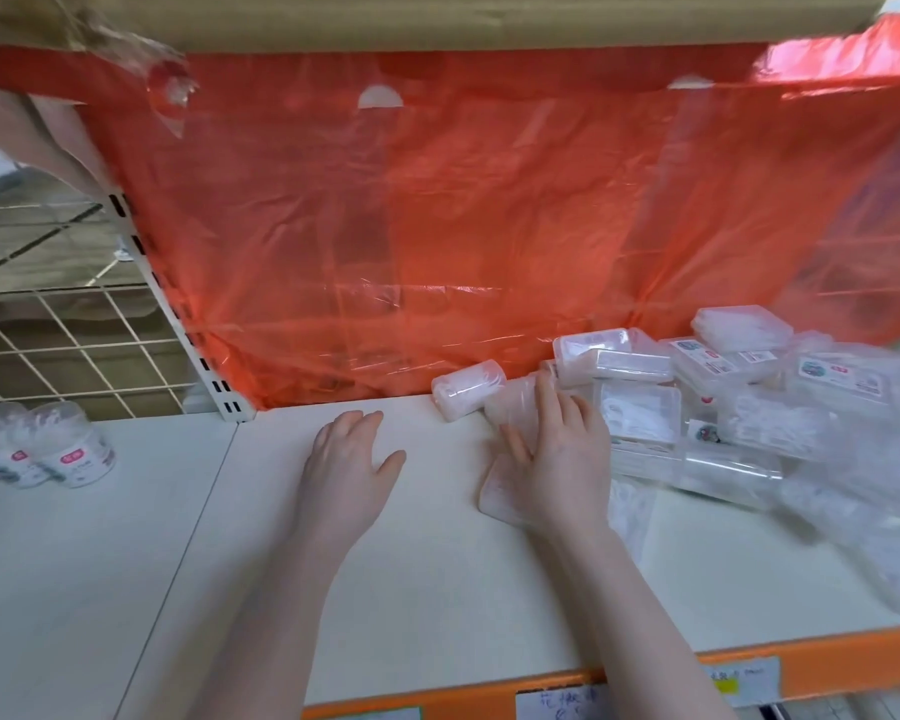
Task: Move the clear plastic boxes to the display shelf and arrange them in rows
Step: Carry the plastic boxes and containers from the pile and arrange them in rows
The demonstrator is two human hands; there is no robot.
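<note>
Head view, near to far: orange shelf edge [827, 662] with paper price tags [744, 675] closest, then two bare forearms reaching up over the white display shelf [437, 589]. Left hand [349, 459] flat on bare shelf, fingers relaxed and spread, holding nothing. Right hand [557, 459] laid over a flat clear box [494, 498], palm down, fingers stretched forward onto a rounded clear box [510, 402] at the pile's left edge; pressing rather than gripping, though thumb side hard to read. Just beyond, a small rounded box [467, 389] lying on its side, apart from the rest. To the right, a loose heap of clear plastic boxes [723, 402], stacked crooked and partly blurred, no rows formed yet. Far left, labelled round tubs [74, 449] on the neighbouring shelf; behind everything, a red plastic sheet [437, 226] hanging as backdrop. Probably best now: slide the pressed box left into the open space by the left hand, square it to the shelf front, steady the heap so nothing topples, then build the row outward one box after another.
</note>
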